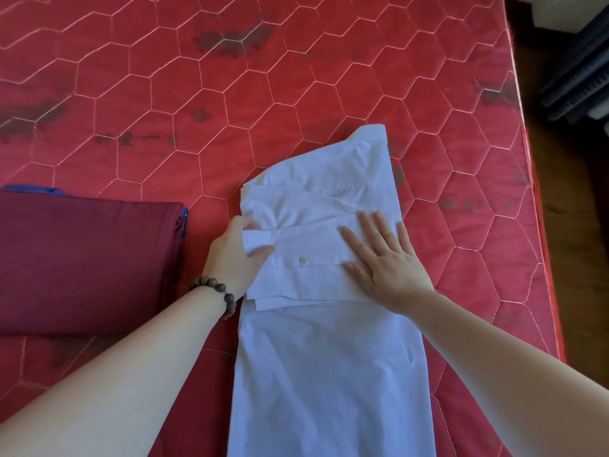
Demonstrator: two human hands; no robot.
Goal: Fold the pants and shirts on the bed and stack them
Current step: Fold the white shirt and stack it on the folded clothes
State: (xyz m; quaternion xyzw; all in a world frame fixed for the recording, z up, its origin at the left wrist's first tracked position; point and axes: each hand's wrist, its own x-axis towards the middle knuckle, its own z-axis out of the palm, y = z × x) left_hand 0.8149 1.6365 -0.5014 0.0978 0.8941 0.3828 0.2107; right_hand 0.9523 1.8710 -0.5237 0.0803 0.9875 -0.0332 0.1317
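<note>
Shirt (329, 341), white, lies on the bed (230, 94), long axis running away from the person. Left hand (235, 255) pinches the folded sleeve cuff at the shirt's left edge; right hand (385, 258) presses flat, fingers straight, near its right edge. Maroon folded stack (82, 258) sits left of the shirt.

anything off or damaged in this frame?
The red mattress has dark blotchy stains, heaviest near the top centre and the left edge. The white shirt lies slightly askew, its collar end angled right. Left hand grips the cuff; right hand presses flat.
</note>
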